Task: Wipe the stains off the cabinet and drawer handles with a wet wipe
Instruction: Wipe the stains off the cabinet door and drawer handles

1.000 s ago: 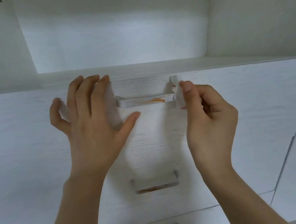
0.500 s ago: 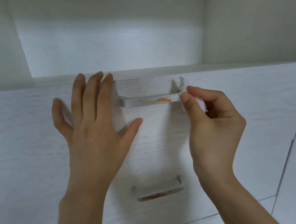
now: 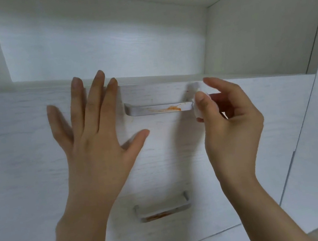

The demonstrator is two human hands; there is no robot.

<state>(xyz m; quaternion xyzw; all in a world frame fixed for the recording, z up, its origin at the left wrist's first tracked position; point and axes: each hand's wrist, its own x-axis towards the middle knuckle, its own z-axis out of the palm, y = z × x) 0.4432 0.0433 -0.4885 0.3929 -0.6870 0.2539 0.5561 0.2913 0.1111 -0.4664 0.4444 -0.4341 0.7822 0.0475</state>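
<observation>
Head view: left hand [image 3: 94, 141] flat against the top drawer front [image 3: 27, 158], fingers straight and spread, tips at 12 o'clock near the drawer's top edge, thumb splayed toward 3 o'clock; forearm enters from 6 o'clock. Right hand [image 3: 233, 122] is at 3 o'clock of the upper handle [image 3: 158, 108], thumb and index finger curled and pinching a small wad of wet wipe [image 3: 197, 109], remaining fingers loosely curled behind. The wipe touches the handle's right end. An orange stain [image 3: 172, 108] sits on the handle bar just at 9 o'clock of the wipe, with a faint smear trailing further toward 9. Lower handle [image 3: 162, 208] at 6 o'clock of the upper one, between both forearms, carries an orange stain too. Open shelf recess [image 3: 102, 36] at 12 o'clock.
</observation>
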